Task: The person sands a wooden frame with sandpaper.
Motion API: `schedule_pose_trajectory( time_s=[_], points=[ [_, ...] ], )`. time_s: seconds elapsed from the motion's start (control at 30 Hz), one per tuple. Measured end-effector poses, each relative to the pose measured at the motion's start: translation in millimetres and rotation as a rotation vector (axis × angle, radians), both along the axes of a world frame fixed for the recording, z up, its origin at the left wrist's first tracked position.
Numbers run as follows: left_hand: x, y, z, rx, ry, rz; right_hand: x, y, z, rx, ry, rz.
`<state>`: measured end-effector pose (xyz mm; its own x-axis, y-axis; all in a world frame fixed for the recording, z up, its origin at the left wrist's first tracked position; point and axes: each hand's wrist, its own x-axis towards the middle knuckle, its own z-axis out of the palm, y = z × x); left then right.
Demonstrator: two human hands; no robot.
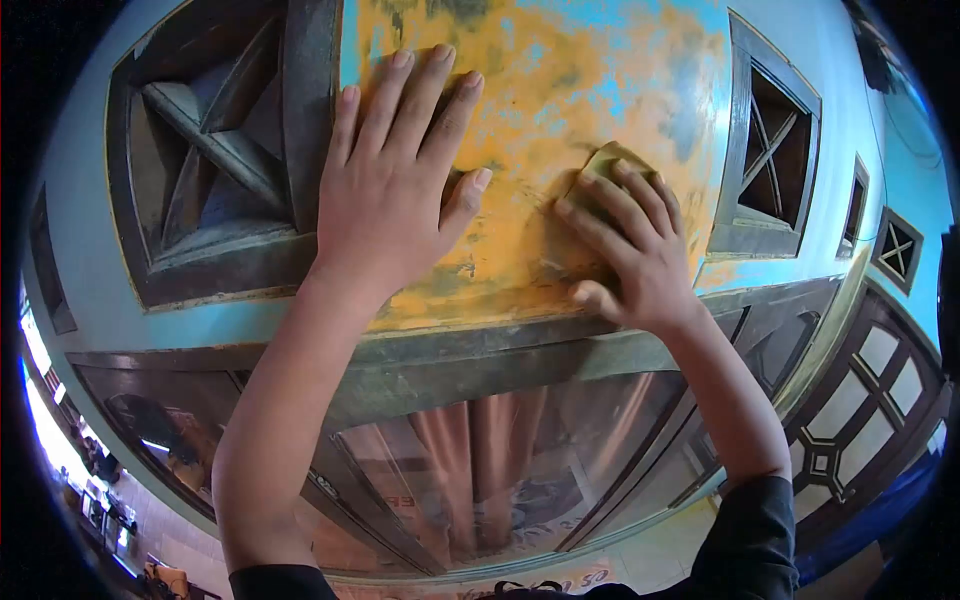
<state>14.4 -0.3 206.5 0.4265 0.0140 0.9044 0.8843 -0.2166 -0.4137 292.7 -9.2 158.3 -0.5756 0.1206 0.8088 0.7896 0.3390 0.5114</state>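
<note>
My left hand (395,165) lies flat against the wall with its fingers spread, holding nothing. Under it is an orange wall patch (530,110) where blue and dark blotches show through. Lower and to the right, my right hand (640,235) presses a small olive-yellow piece of sandpaper (606,160) to the same patch. Its fingers lie over the sheet, and the thumb sticks out to the left. Most of the sandpaper is hidden beneath the fingers; its top edge shows above them.
Dark-framed vent openings with crossed slats flank the patch, one left (210,150) and one right (770,145). A dark wooden beam (480,360) runs below, above a glass window (500,470) with reddish curtains behind it. A panelled door (865,410) stands far right.
</note>
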Motion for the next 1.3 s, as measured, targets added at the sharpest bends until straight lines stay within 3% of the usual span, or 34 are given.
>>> schedule_pose_trajectory(
  time_s=[0.07, 0.2, 0.33, 0.43, 0.47, 0.53, 0.63, 0.77, 0.93, 1.07, 1.13, 1.2, 1.3],
  points=[
    [-1, 0, -1, 0.001, -0.011, 0.004, -14, -2, -16, -0.018, -0.045, 0.004],
    [0, -1, 0, -0.003, -0.008, 0.007, -13, 3, -29, -0.013, -0.425, 0.05],
    [1, -1, 0, -0.008, -0.01, 0.021, 8, 11, 48, 0.158, 0.158, 0.056],
    [1, -3, 0, -0.013, -0.007, 0.025, -18, 6, 36, 0.055, 0.019, 0.06],
    [2, -3, 0, -0.015, -0.008, 0.024, -28, 2, 20, -0.017, -0.171, 0.036],
    [2, -3, 0, -0.013, -0.014, 0.028, -23, 2, 27, 0.055, -0.264, 0.038],
    [2, -4, -1, -0.024, -0.017, 0.035, 0, 13, 64, 0.192, 0.125, 0.106],
    [2, -4, 0, -0.025, -0.021, 0.018, -24, 1, 32, 0.037, -0.173, 0.069],
    [4, -4, -1, -0.01, -0.041, 0.023, -9, 8, 68, 0.184, 0.07, 0.023],
    [3, -3, -1, 0.005, -0.046, 0.047, -40, 2, 28, 0.029, -0.22, 0.056],
    [3, -3, -2, 0.007, -0.042, 0.026, -29, 5, 47, 0.102, -0.174, 0.027],
    [2, -3, -2, -0.006, -0.046, 0.015, -21, 6, 65, 0.123, 0.107, 0.031],
    [1, -2, -4, -0.01, -0.076, 0.024, -41, 4, 46, 0.124, -0.028, 0.07]
  ],
)
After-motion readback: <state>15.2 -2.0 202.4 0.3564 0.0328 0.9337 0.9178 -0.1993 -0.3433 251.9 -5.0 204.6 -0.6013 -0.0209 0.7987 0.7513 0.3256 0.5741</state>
